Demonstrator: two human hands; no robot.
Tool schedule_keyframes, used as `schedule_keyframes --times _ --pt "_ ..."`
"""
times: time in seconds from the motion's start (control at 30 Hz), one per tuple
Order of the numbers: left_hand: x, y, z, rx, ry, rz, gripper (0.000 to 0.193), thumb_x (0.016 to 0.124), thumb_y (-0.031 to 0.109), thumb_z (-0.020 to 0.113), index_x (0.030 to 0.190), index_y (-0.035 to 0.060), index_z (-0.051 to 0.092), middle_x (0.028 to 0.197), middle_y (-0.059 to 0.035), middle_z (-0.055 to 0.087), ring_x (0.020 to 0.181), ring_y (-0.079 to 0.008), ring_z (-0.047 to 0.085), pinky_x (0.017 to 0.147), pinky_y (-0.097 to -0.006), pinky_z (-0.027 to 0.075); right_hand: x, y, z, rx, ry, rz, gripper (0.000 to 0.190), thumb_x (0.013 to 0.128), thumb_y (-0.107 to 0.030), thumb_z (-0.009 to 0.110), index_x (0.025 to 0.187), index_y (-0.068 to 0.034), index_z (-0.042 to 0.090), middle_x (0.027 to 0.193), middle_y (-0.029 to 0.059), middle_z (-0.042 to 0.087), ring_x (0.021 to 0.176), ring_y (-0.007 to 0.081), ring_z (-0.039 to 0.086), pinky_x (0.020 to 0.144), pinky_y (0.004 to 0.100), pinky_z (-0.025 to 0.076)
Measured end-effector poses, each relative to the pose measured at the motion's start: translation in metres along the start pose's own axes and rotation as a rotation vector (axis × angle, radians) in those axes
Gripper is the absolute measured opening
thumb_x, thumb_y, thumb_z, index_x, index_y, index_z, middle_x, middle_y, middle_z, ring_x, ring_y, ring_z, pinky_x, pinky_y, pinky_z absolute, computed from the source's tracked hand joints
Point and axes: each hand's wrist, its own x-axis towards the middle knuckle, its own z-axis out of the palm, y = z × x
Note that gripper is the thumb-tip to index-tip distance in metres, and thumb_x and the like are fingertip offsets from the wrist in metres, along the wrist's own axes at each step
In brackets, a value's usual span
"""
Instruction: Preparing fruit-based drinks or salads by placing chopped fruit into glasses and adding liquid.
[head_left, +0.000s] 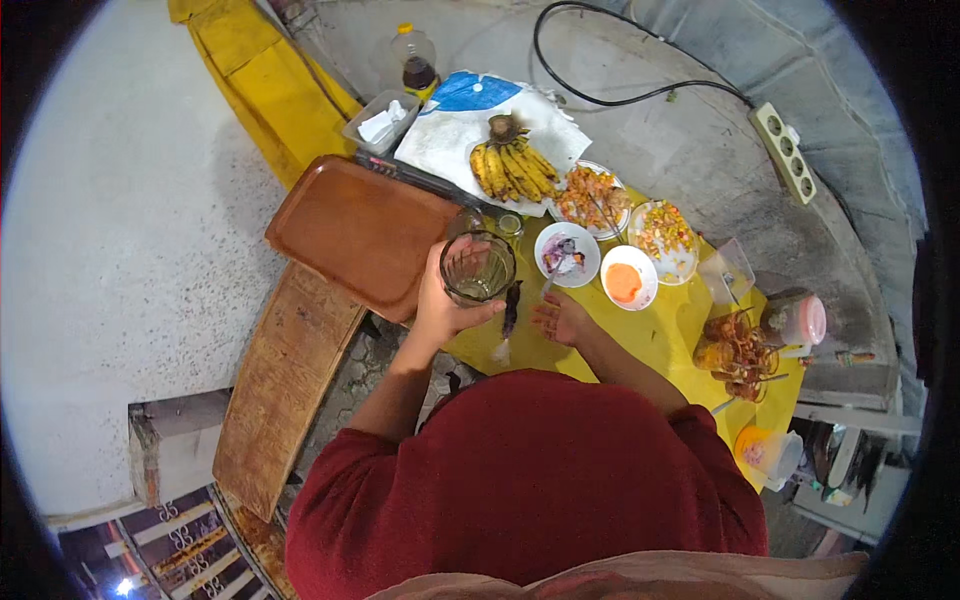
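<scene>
My left hand (444, 304) grips a clear ribbed drinking glass (478, 279), its mouth turned up toward me; I see no contents in it. My right hand (564, 319) hovers over the yellow-covered table (622, 349) with its fingers apart. Just beyond those fingers is the handle of a metal spoon (553, 274), which rests in a white bowl (541, 246) with purple and white food. To the right sits a second white bowl (651, 280) of smooth orange food (623, 283). Between my hands lies a dark elongated thing (512, 309) with a pale end, its kind unclear.
A brown tray (360, 232) lies left, near a wooden bench (289, 382). Farther back are bananas (514, 165), an oil bottle (415, 60), plates of chopped food (592, 196) and a power strip (782, 152). Several filled glasses (739, 352) and a lidded jar (795, 321) stand right.
</scene>
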Motion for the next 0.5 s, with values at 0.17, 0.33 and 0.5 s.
schedule_keyframes --times 0.17,0.33,0.5 --pt "0.017 -0.016 0.016 -0.532 -0.142 -0.178 0.09 0.062 0.023 0.085 0.133 0.0043 0.033 0.129 -0.0133 0.046 0.117 -0.0226 0.048 0.096 -0.0401 0.042 -0.022 -0.002 0.007 0.114 0.008 -0.055 0.037 0.085 -0.04 0.058 0.113 -0.018 0.048 0.093 0.0033 0.053 0.082 0.0208 0.056 0.068 0.0365 0.041" --pt "0.03 0.0 0.03 -0.726 -0.369 -0.282 0.091 0.063 0.036 0.084 0.134 0.0044 0.036 0.131 -0.0117 0.046 0.114 -0.0246 0.051 0.093 -0.0424 0.045 -0.092 -0.014 0.025 -0.222 -0.245 -0.326 0.031 0.092 -0.039 0.05 0.114 -0.018 0.051 0.096 0.0001 0.053 0.086 0.0158 0.054 0.071 0.0341 0.042" --pt "0.043 0.011 0.046 -0.411 -0.573 -0.131 0.088 0.062 0.019 0.086 0.134 0.0037 0.038 0.131 -0.0103 0.046 0.119 -0.0197 0.047 0.1 -0.0367 0.04 -0.13 -0.02 0.041 -0.19 -0.54 -0.403 0.056 0.092 -0.058 0.037 0.126 -0.015 0.046 0.118 0.0046 0.055 0.104 0.02 0.053 0.084 0.039 0.041"
